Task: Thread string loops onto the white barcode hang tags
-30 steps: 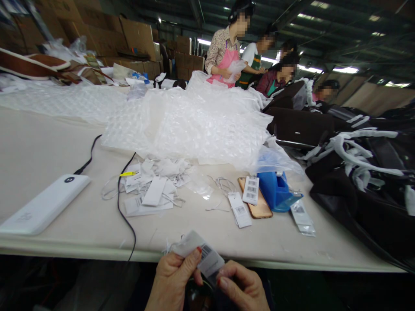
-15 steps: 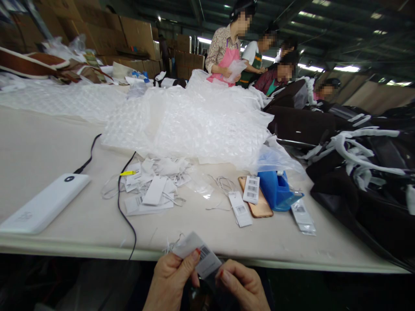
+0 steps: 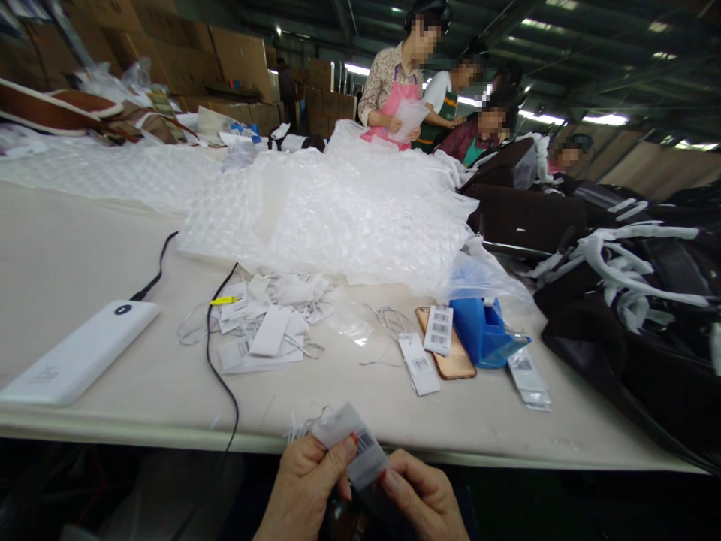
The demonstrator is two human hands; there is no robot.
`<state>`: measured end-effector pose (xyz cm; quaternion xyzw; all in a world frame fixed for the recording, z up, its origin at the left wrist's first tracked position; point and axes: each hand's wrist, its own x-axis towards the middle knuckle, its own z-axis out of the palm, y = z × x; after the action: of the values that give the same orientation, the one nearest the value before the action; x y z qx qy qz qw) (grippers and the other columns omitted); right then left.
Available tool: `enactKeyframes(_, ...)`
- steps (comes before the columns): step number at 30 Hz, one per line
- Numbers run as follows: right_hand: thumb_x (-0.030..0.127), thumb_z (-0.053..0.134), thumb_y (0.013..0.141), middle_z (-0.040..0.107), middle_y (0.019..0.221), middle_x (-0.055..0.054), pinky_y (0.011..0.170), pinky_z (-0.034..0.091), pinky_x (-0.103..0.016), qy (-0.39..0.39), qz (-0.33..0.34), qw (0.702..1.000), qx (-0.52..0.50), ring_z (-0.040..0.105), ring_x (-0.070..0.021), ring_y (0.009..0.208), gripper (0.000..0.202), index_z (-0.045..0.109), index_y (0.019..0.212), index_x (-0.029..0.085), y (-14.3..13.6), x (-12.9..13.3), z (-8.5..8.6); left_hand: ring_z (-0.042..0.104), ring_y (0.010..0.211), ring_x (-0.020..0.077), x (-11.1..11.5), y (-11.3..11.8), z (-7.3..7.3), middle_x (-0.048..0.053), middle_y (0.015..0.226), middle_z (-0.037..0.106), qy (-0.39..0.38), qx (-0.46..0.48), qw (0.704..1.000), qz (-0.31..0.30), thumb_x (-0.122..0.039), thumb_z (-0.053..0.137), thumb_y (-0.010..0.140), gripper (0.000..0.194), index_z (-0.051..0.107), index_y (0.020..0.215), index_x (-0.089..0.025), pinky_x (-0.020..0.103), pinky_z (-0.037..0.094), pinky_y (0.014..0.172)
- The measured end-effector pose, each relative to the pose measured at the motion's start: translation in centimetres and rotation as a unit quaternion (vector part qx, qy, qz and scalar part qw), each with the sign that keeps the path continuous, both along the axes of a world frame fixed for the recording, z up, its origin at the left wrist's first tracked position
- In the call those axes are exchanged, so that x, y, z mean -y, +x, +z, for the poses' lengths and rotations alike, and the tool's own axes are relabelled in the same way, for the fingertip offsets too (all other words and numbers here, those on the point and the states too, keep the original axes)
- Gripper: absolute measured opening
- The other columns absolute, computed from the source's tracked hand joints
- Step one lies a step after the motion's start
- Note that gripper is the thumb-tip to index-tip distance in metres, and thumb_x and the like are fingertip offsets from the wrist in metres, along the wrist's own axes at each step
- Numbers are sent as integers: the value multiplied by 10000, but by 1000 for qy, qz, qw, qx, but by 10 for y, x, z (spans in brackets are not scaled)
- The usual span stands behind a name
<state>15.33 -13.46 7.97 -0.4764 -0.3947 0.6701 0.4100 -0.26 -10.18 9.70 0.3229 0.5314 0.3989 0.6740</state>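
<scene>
At the table's front edge, my left hand (image 3: 307, 485) pinches a white barcode tag (image 3: 365, 458) between thumb and fingers. The tag looks to be in a clear plastic sleeve, and thin strings stick out behind it. My right hand (image 3: 425, 496) is closed with thumb and fingers on the lower right end of the sleeve; the exact grip is partly hidden. Beyond the hands lies a pile of white tags (image 3: 270, 330) with strings. Right of it are a single strung tag (image 3: 420, 366) and a barcode sticker strip (image 3: 438, 330) on a gold phone (image 3: 457, 362).
A blue tape dispenser (image 3: 484, 338) stands beside bagged tags (image 3: 529, 379). Bubble wrap (image 3: 338, 218) covers the table's middle. Dark bags (image 3: 619, 361) are heaped at right. A white power bank (image 3: 82, 349) and a black cable (image 3: 209, 353) lie left. Several people stand behind.
Both hands keep hold of the tag in its sleeve. The tag and my left hand have shifted slightly to the right. Things on the table look the same.
</scene>
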Motion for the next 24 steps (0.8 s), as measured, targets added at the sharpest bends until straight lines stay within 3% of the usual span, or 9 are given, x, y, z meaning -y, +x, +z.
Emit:
enactKeyframes(6, 435, 603, 753, 548, 547, 9, 467, 336, -215, -7, -37, 999, -16, 445, -96, 468, 296, 627, 694, 146, -5, -1, -1, 519, 603, 145, -1, 4, 8, -6, 577, 634, -20, 17, 1000, -6, -402, 666, 651, 236, 666, 579, -177, 244, 401, 621)
enactKeyframes(14, 413, 610, 747, 528, 547, 20, 475, 328, -211, 22, -76, 997, 14, 423, -95, 493, 273, 641, 645, 162, -12, -3, 1, 557, 613, 154, 3, 13, 3, 1, 533, 634, -60, 84, 995, -17, -395, 702, 632, 227, 737, 709, -184, 238, 432, 602)
enactKeyframes(16, 420, 609, 745, 507, 558, 22, 494, 315, -214, 24, -82, 996, 32, 409, -96, 515, 283, 644, 647, 156, -13, -3, 0, 570, 630, 151, 3, 14, 3, 5, 577, 659, -58, 94, 994, 1, -387, 729, 602, 230, 739, 712, -185, 229, 437, 608)
enactKeyframes(20, 447, 620, 725, 463, 560, 26, 493, 278, -218, -4, -93, 995, 30, 367, -90, 515, 318, 632, 638, 141, -13, -2, -4, 575, 659, 139, -1, 11, 7, -12, 648, 680, -48, 106, 989, 92, -345, 800, 496, 293, 714, 735, -199, 217, 443, 639)
enactKeyframes(24, 456, 640, 703, 446, 519, 33, 481, 239, -218, -31, -102, 994, 32, 333, -83, 498, 332, 616, 618, 136, -12, 1, -7, 455, 531, 92, -6, 3, 3, -39, 535, 591, -30, 52, 993, 106, -357, 722, 597, 201, 694, 687, -179, 195, 366, 531)
